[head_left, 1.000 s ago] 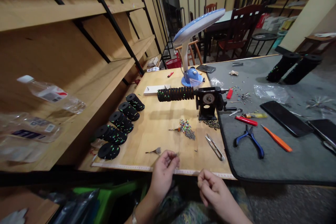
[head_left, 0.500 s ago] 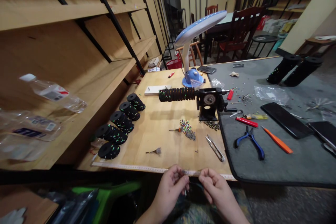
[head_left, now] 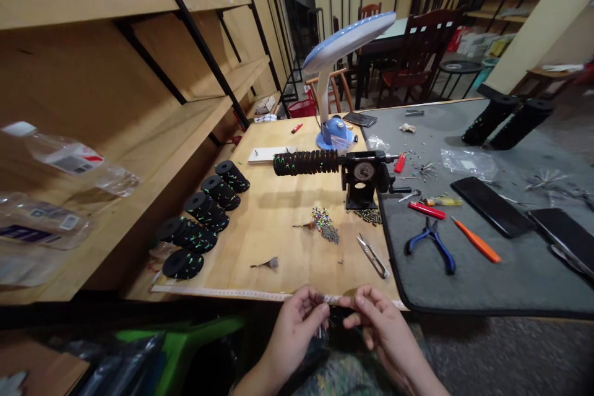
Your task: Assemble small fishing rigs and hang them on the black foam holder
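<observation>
Drawn closer together since the first frame, both hands nearly meet on the near side of the cranked winder (head_left: 363, 173). The left hand's (head_left: 297, 329) grip is pinched on thin, wiry pieces (head_left: 320, 333); whether the right hand's (head_left: 381, 325) curled fingers grip anything, I cannot tell. Work looks unfinished: beside the winder lie loose, glossy beads (head_left: 321, 218); left of it, five speckled, foam-like cylinders (head_left: 206, 210).

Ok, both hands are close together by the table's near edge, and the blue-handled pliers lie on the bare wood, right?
Not quite: the head view shows the blue-handled pliers lying on the grey mat. The left hand and right hand are indeed close together by the table's near edge.
</observation>
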The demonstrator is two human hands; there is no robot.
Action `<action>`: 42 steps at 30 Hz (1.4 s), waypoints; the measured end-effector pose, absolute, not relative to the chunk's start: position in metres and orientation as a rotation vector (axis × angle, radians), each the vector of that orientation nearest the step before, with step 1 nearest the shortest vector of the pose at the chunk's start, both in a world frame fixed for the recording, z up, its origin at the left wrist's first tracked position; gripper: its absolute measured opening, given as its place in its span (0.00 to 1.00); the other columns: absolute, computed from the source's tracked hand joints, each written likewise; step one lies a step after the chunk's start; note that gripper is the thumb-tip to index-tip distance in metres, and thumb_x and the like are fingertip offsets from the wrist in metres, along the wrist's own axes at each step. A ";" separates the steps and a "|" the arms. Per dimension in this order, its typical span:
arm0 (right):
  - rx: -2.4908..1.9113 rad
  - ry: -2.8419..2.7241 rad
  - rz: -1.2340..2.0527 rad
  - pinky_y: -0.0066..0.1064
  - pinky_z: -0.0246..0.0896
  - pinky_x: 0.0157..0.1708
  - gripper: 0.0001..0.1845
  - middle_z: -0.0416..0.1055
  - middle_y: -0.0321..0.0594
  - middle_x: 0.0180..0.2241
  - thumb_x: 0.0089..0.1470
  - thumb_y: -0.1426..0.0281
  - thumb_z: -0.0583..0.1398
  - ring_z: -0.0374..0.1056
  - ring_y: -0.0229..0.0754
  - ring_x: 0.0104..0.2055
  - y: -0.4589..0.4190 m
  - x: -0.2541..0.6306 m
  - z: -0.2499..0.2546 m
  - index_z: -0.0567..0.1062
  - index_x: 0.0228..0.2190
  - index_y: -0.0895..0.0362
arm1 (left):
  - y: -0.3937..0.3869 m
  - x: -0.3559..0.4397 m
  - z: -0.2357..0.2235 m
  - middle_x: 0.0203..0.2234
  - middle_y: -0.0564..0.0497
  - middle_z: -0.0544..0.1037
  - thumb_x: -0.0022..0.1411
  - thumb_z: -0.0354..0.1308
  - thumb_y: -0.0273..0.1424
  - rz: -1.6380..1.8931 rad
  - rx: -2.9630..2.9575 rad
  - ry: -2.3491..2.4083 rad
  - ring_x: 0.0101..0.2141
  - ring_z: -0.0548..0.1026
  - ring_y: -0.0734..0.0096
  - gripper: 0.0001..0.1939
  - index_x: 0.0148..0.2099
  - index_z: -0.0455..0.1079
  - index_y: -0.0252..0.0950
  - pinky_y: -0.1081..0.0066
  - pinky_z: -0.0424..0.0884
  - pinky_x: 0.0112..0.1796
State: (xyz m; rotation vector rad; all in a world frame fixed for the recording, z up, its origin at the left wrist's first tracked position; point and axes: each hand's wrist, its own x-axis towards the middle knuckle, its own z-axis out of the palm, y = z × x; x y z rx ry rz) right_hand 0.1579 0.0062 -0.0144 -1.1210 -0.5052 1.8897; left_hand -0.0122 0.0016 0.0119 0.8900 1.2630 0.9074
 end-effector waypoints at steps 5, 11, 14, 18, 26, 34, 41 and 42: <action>-1.089 -0.412 1.913 0.15 0.49 0.12 0.20 0.79 0.43 0.36 0.42 0.59 0.70 0.77 0.45 0.35 0.006 0.159 -0.008 0.67 0.26 0.56 | 0.002 -0.012 0.011 0.19 0.55 0.72 0.51 0.65 0.44 0.914 0.880 1.255 0.22 0.67 0.76 0.19 0.31 0.66 0.34 0.77 0.60 0.23; -1.024 -0.249 1.950 0.15 0.47 0.12 0.17 0.78 0.44 0.41 0.42 0.63 0.71 0.76 0.43 0.38 0.006 0.161 -0.009 0.69 0.26 0.57 | 0.002 -0.012 0.008 0.19 0.55 0.72 0.52 0.66 0.43 0.919 0.871 1.261 0.22 0.67 0.76 0.18 0.31 0.66 0.34 0.77 0.60 0.23; -1.011 -0.188 1.966 0.15 0.50 0.13 0.16 0.78 0.43 0.43 0.42 0.65 0.71 0.75 0.42 0.40 0.007 0.162 -0.008 0.70 0.26 0.56 | 0.001 -0.012 0.007 0.19 0.54 0.72 0.53 0.65 0.42 0.918 0.878 1.256 0.22 0.67 0.76 0.17 0.32 0.67 0.34 0.77 0.60 0.23; -0.964 -0.049 2.001 0.14 0.55 0.15 0.16 0.78 0.42 0.45 0.39 0.66 0.72 0.74 0.40 0.41 0.008 0.163 -0.008 0.71 0.26 0.55 | 0.000 -0.010 0.008 0.19 0.54 0.73 0.53 0.65 0.41 0.911 0.877 1.249 0.21 0.68 0.76 0.16 0.31 0.67 0.34 0.77 0.60 0.23; -0.927 0.123 1.994 0.16 0.63 0.18 0.18 0.78 0.43 0.44 0.36 0.69 0.73 0.75 0.39 0.38 0.005 0.162 -0.010 0.72 0.29 0.56 | 0.003 -0.006 0.012 0.19 0.54 0.72 0.53 0.65 0.41 0.902 0.838 1.223 0.21 0.67 0.77 0.17 0.31 0.66 0.34 0.77 0.61 0.23; -1.173 -0.388 1.752 0.18 0.39 0.11 0.24 0.60 0.23 0.12 0.38 0.52 0.70 0.47 0.27 0.12 0.003 0.150 -0.020 0.67 0.25 0.55 | 0.004 -0.003 0.006 0.19 0.55 0.72 0.51 0.66 0.43 0.921 0.819 1.222 0.20 0.68 0.77 0.19 0.31 0.65 0.35 0.78 0.59 0.21; -1.234 -0.758 1.691 0.22 0.37 0.14 0.28 0.55 0.22 0.08 0.45 0.43 0.61 0.44 0.29 0.12 -0.005 0.141 -0.030 0.66 0.28 0.55 | 0.004 -0.001 -0.001 0.17 0.56 0.71 0.50 0.66 0.43 0.909 0.814 1.240 0.18 0.66 0.79 0.19 0.30 0.63 0.35 0.79 0.58 0.20; -1.252 -0.815 1.651 0.23 0.39 0.14 0.27 0.56 0.23 0.09 0.46 0.42 0.60 0.46 0.30 0.12 -0.006 0.140 -0.029 0.66 0.27 0.55 | 0.004 -0.001 -0.002 0.17 0.56 0.71 0.50 0.66 0.43 0.908 0.812 1.245 0.18 0.65 0.79 0.19 0.30 0.63 0.35 0.79 0.57 0.19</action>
